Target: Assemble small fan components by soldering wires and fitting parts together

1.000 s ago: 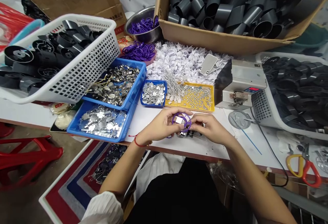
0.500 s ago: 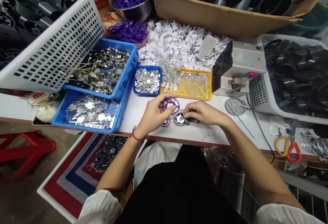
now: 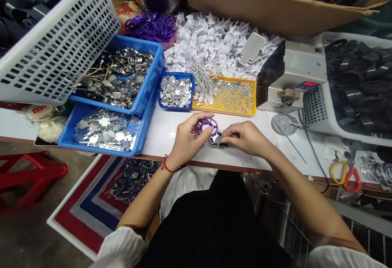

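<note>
Between the thumb and fingers of my left hand [image 3: 190, 135] is a purple spoked plastic ring [image 3: 216, 126], tilted above the white tabletop [image 3: 159, 135]. Just in front of it lies a small round metal part [image 3: 215, 140] with a shiny silver, notched face. The fingertips of my right hand [image 3: 241, 136] pinch the right edge of this part. My fingers hide some of both pieces. Beyond my hands stand a small blue tray [image 3: 160, 105] of silver metal tabs and a yellow tray [image 3: 225, 112] with small metal bits and white wires.
Blue bins [image 3: 143, 135] of metal discs and notched plates stand left, beside a white basket [image 3: 61, 51]. White pieces [image 3: 211, 39] are heaped behind the trays. A metal machine with a red display [image 3: 301, 68] and scissors [image 3: 346, 174] are on the right.
My left hand has brought the purple ring slightly right, closer to the metal part. A smaller purple ring seen below it earlier no longer shows. The view has shifted slightly.
</note>
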Motion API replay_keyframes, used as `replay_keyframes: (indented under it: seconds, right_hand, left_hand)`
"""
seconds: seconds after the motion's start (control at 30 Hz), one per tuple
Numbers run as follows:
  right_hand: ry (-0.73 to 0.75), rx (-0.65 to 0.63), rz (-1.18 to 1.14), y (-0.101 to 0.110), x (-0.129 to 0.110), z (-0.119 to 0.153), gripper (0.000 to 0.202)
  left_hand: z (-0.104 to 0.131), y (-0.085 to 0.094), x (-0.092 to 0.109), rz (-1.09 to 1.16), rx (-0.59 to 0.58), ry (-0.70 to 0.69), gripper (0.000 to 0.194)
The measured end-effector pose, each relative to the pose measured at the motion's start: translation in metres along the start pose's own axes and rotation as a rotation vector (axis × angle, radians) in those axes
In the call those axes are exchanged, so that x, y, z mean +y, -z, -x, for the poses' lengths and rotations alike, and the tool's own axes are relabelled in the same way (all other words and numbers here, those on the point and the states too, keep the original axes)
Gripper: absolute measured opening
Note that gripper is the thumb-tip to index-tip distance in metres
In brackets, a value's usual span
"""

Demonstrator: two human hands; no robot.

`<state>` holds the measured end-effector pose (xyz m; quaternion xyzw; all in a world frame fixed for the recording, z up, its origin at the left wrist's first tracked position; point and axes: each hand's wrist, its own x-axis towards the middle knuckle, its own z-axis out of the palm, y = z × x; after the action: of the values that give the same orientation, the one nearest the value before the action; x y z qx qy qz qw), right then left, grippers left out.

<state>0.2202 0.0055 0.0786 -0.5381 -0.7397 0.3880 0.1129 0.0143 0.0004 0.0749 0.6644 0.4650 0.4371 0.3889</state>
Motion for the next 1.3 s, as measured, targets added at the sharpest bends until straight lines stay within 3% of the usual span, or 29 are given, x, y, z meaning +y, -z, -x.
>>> replay_keyframes:
  seconds: [0.23,0.5,0.63,0.83,0.9,1.1,1.2,1.3]
  right_hand:
    - [-0.144,0.160,-0.098,-0.011,0.006,0.003,0.020]
    - [-0.269,0.231,-0.089,-0.012,0.000,0.008,0.022]
    - [-0.210,0.274,-0.073,-0.020,0.004,0.009,0.018]
    - [-0.037,0.338,0.186,-0.033,0.006,0.011,0.017]
    - [0.001,0.310,0.211,-0.029,0.007,0.007,0.016]
    - [0.159,0.041,0.315,-0.014,0.005,-0.011,0.020]
    - [0.236,0.008,0.476,-0.016,0.000,-0.010,0.021]
    - [0.240,0.016,0.454,-0.018,0.001,-0.005,0.018]
  left_hand:
    - [-0.001,-0.011,-0.003,0.035,0.028,-0.005,0.028]
    - [0.003,-0.013,-0.006,0.012,0.032,0.001,0.027]
    - [0.003,-0.014,-0.007,-0.003,0.033,-0.015,0.027]
    - [0.006,-0.012,-0.011,-0.115,0.001,-0.109,0.028]
    - [0.008,-0.011,-0.012,-0.117,-0.019,-0.123,0.028]
    - [0.012,-0.009,-0.014,-0.112,-0.048,-0.118,0.029]
    - [0.015,-0.007,-0.014,-0.107,-0.028,-0.065,0.031]
    - [0.019,-0.007,-0.016,-0.082,-0.002,0.002,0.030]
